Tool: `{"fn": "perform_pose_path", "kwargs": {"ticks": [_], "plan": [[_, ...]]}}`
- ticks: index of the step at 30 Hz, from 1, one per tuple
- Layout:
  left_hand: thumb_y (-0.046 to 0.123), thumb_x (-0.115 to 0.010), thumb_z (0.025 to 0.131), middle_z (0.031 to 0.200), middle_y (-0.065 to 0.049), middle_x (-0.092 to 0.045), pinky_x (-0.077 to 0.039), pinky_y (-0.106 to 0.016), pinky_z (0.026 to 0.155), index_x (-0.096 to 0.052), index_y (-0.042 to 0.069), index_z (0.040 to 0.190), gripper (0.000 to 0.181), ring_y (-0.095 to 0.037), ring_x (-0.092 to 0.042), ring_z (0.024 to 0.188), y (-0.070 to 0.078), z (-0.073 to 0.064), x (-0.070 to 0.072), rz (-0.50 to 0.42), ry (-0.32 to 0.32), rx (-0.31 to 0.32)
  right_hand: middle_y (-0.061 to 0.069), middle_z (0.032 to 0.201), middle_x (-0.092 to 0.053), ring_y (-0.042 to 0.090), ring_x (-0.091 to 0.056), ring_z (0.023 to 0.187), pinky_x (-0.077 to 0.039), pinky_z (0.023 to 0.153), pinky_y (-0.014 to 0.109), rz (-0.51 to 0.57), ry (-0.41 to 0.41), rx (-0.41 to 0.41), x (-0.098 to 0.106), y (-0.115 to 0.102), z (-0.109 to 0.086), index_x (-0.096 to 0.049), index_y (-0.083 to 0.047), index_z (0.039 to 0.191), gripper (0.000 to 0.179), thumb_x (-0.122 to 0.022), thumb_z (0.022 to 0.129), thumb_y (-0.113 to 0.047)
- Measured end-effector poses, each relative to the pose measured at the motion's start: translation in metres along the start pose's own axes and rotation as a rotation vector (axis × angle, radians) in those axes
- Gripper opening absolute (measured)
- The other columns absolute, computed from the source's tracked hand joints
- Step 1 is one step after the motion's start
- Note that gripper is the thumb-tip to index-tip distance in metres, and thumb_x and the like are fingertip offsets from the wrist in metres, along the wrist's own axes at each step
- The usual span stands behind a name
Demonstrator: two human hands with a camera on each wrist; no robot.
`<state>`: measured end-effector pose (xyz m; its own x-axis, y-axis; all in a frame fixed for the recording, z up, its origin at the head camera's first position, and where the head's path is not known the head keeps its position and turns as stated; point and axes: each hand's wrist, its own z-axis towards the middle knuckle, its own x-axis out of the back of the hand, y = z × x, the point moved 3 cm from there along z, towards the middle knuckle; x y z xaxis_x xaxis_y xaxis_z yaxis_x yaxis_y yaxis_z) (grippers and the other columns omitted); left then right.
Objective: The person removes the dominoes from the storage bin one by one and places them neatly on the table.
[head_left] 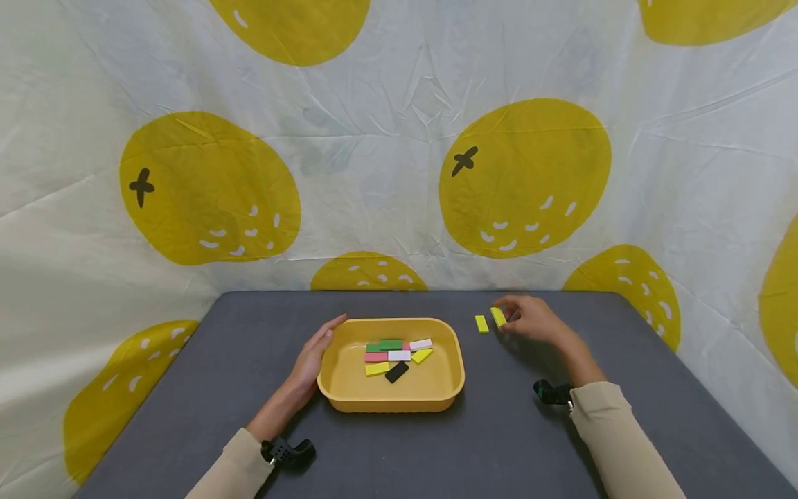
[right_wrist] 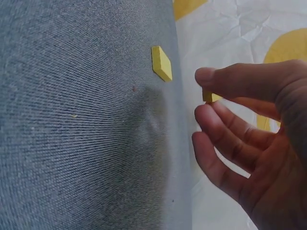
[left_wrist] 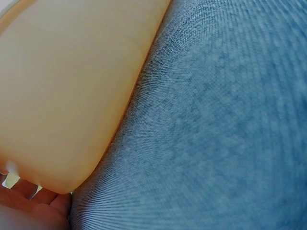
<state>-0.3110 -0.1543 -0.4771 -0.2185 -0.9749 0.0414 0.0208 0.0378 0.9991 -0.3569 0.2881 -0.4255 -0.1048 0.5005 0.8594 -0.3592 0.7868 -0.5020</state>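
Grey desk [head_left: 399,457]: bears everything here, the tub near its middle
Yellow tub [head_left: 391,406]: open-topped, the blocks inside bunched around the middle of its floor
Left hand [head_left: 307,364]: fingers laid along the tub's left side, touching it
Right hand [head_left: 530,321]: thumb and fingers pinching a yellow block [head_left: 498,317], off to the tub's right
Blocks inside: green [head_left: 391,344], pink [head_left: 375,357], white [head_left: 399,355], yellow [head_left: 377,370], one black [head_left: 397,372]
Loose block [head_left: 482,324]: yellow, on the desk between tub and right hand

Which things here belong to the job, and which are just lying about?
Likely job things:
yellow block pinched by the right hand
loose yellow block
yellow tray, left hand against it
coloured blocks inside

Likely incidental:
fruit-print backdrop
black wrist devices
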Motion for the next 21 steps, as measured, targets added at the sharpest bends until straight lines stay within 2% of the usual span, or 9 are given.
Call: {"fn": "perform_pose_path", "kwargs": {"ticks": [11, 21], "plan": [[0.031, -0.027, 0.115, 0.17, -0.008, -0.03, -0.026, -0.054, 0.126, -0.038, 0.02, 0.16, 0.048, -0.03, -0.03, 0.157, 0.001, 0.001, 0.002, 0.004, -0.003, 0.004, 0.016, 0.098, -0.073, 0.023, -0.068, 0.083, -0.056, 0.071, 0.04, -0.023, -0.024, -0.052, -0.007, 0.014, 0.007, -0.068, 0.002, 0.127, 0.045, -0.081, 0.087, -0.014], [0.029, -0.026, 0.116, 0.17, -0.008, -0.029, -0.027, -0.055, 0.126, -0.036, 0.016, 0.161, 0.049, -0.031, -0.03, 0.157, 0.001, -0.001, 0.001, 0.009, -0.012, -0.007, 0.015, 0.097, -0.074, 0.019, -0.066, 0.078, -0.056, 0.072, 0.041, -0.037, -0.038, -0.066, -0.018, 0.025, 0.013, -0.067, 0.004, 0.128, 0.047, -0.081, 0.088, -0.016]]}}
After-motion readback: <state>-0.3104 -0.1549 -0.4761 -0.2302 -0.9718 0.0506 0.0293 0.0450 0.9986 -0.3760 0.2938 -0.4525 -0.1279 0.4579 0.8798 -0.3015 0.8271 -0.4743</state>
